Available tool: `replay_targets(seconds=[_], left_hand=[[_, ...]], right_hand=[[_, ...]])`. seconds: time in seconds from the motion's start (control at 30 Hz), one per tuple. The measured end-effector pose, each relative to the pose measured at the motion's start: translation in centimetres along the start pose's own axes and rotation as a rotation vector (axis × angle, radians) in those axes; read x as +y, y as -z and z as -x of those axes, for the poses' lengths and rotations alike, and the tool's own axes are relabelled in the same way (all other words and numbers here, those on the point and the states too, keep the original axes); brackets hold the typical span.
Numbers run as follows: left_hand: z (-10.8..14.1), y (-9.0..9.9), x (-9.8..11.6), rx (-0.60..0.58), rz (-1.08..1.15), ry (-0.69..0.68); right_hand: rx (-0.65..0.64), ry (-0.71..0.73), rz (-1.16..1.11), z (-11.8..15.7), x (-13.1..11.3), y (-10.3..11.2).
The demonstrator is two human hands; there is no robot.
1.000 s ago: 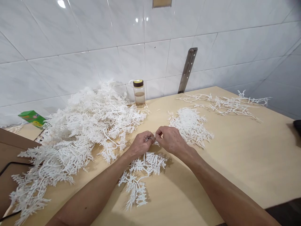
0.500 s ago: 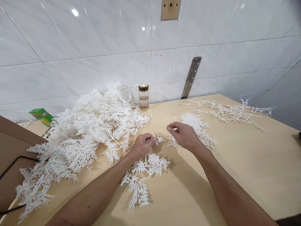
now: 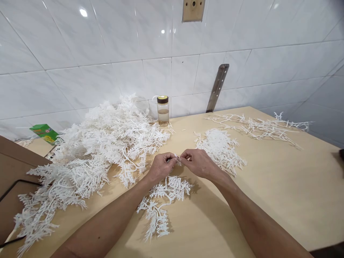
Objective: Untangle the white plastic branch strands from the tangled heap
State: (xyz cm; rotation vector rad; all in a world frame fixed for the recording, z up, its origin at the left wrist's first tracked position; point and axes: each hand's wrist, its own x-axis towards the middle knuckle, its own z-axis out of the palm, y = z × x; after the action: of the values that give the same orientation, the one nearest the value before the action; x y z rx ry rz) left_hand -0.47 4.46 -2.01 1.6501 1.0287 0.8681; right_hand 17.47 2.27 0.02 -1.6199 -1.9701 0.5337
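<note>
My left hand (image 3: 161,166) is closed over the middle of the table, gripping a white plastic sprig between thumb and fingers. Only a bit of the sprig (image 3: 179,161) shows between my two hands. My right hand (image 3: 198,162) pinches the same sprig from the other side, fingertips nearly meeting the left ones. Just below lies a white plastic branch (image 3: 168,196) with many fine side twigs; whether the held sprig joins it I cannot tell. Beyond my right hand is a flat heap of small white sprigs (image 3: 221,147), partly behind the wrist.
A large tangled pile of white plastic branches (image 3: 107,143) covers the table's left side. Bare white stems (image 3: 263,127) lie at the back right. A bottle (image 3: 163,111) stands near the tiled wall, a metal bracket (image 3: 217,87) leans there, and a green box (image 3: 44,133) sits far left.
My right hand has moved left, from beside the heap of small sprigs to the sprig in my left hand, and now pinches it. The left hand keeps its hold.
</note>
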Motion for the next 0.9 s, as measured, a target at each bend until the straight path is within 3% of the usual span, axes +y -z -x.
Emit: replay_targets(seconds=[0.27, 0.5, 0.73, 0.9], left_hand=[[0.0, -0.2, 0.1, 0.068, -0.046, -0.027], [-0.1, -0.3, -0.2, 0.125, -0.114, -0.104], [-0.4, 0.0, -0.2, 0.050, -0.204, -0.104], [-0.7, 0.2, 0.0, 0.057, -0.212, -0.097]], right_hand=[[0.057, 0.064, 0.124, 0.1, 0.0, -0.8], [0.039, -0.064, 0.108, 0.4, -1.1, -0.9], [0.043, 0.009, 0.300, 0.7, -1.6, -2.0], [0.051, -0.020, 0.352, 0.6, -1.9, -2.1]])
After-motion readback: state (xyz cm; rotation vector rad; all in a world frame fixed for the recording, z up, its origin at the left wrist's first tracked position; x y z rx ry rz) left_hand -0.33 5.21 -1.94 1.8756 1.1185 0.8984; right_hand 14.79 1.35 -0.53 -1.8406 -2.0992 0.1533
